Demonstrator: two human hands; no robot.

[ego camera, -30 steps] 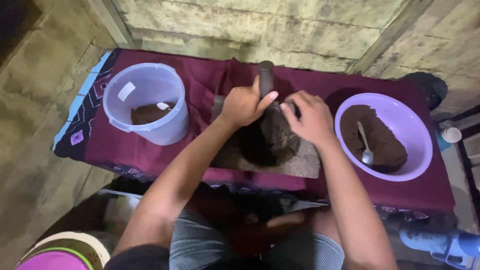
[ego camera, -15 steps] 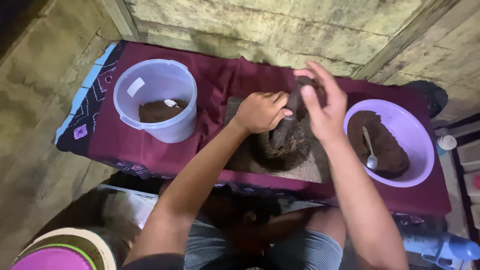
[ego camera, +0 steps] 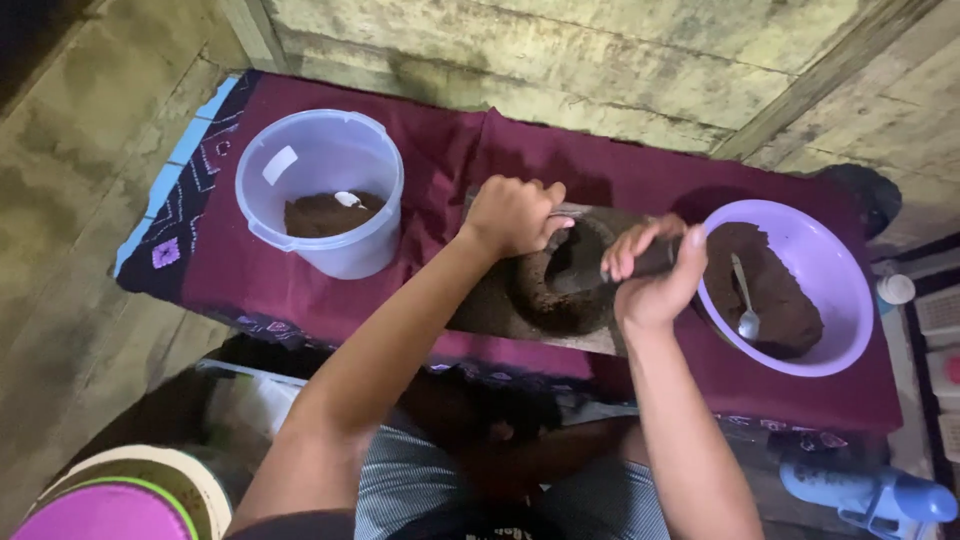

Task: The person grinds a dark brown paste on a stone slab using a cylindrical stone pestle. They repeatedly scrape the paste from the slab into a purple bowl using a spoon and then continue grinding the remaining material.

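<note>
The grinding stone point(ego camera: 560, 300) lies in the middle of our dark red cloth point(ego camera: 440, 170), smeared with a ring of brown paste point(ego camera: 545, 290). Our right hand point(ego camera: 655, 275) is clamped around a dark roller point(ego camera: 655, 258) at the stone's right edge; our left hand point(ego camera: 512, 213) is curled shut at its far left side, though we cannot tell on what. A purple bowl point(ego camera: 840, 270) with a spoon point(ego camera: 745, 305) sits just right; a clear bucket point(ego camera: 320, 160) stands left.
</note>
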